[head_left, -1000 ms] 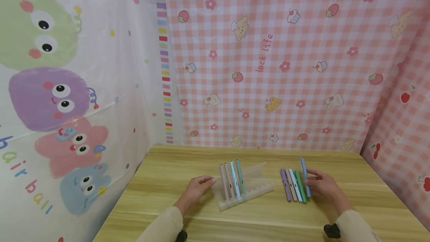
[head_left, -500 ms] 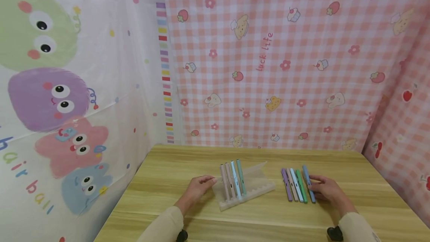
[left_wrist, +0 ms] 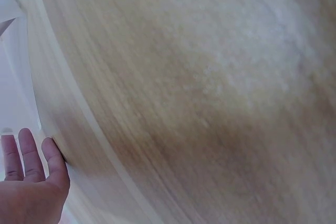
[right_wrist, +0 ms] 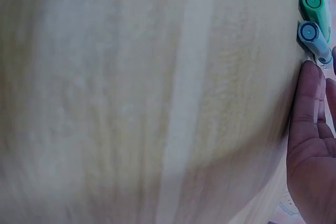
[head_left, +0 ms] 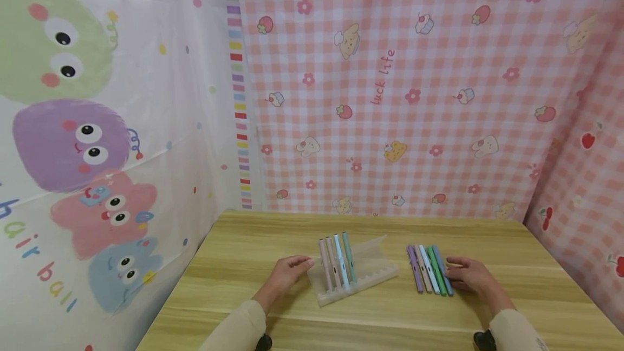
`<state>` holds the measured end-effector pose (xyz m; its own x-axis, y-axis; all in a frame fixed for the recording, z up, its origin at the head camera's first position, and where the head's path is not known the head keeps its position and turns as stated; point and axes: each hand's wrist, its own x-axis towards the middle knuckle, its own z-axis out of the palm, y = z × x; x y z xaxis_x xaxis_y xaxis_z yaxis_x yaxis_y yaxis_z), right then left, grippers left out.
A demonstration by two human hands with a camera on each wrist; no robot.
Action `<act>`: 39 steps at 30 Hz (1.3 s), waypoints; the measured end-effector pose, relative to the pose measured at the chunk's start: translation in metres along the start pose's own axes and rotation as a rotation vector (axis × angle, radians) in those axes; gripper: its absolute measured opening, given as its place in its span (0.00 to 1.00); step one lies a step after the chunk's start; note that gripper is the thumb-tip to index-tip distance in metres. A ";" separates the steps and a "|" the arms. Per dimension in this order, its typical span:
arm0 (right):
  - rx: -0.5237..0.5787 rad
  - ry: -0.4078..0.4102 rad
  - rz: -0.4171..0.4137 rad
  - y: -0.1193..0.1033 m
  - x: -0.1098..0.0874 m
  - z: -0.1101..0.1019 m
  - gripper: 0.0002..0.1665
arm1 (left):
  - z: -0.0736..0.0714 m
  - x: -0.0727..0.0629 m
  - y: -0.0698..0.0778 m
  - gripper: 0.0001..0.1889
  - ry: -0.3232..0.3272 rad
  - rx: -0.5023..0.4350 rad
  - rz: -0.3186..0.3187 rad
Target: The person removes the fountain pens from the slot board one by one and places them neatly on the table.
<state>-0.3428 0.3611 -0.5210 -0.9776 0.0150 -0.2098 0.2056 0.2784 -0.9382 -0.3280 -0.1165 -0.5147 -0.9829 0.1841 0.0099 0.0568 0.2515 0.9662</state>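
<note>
A translucent pen stand point(head_left: 363, 280) with a notched front bar holds several pens leaning in it: two taupe pens point(head_left: 325, 264), a light blue pen point(head_left: 341, 261) and a teal pen point(head_left: 349, 258). My left hand point(head_left: 287, 275) is at the stand's left edge, its fingers extended in the left wrist view. To the right, a row of pens lies on the table: purple point(head_left: 415, 268), taupe point(head_left: 423, 268), light blue point(head_left: 430, 270), green point(head_left: 437, 271) and blue point(head_left: 443, 271). My right hand point(head_left: 470, 275) is beside the blue pen, fingertips against or very near it, fingers fairly straight.
The wood-grain table point(head_left: 370, 329) ends at a pink checked cloth point(head_left: 390, 123) behind. A white cartoon-print cloth point(head_left: 161, 123) hangs at the left, and a cherry-print cloth point(head_left: 585, 194) at the right.
My right hand has lowered the blue pen to the table and moved it left against the green pen, loosening its grip. The left hand and the stand have stayed put.
</note>
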 end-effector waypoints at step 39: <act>0.033 -0.009 -0.133 -0.057 -0.007 0.077 0.30 | 0.001 0.003 -0.005 0.24 0.017 0.011 -0.008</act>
<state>-0.3440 0.2714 -0.4868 -0.9960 -0.0284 -0.0848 0.0753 0.2456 -0.9664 -0.3310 -0.1162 -0.5196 -0.9861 0.1660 0.0063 0.0505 0.2632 0.9634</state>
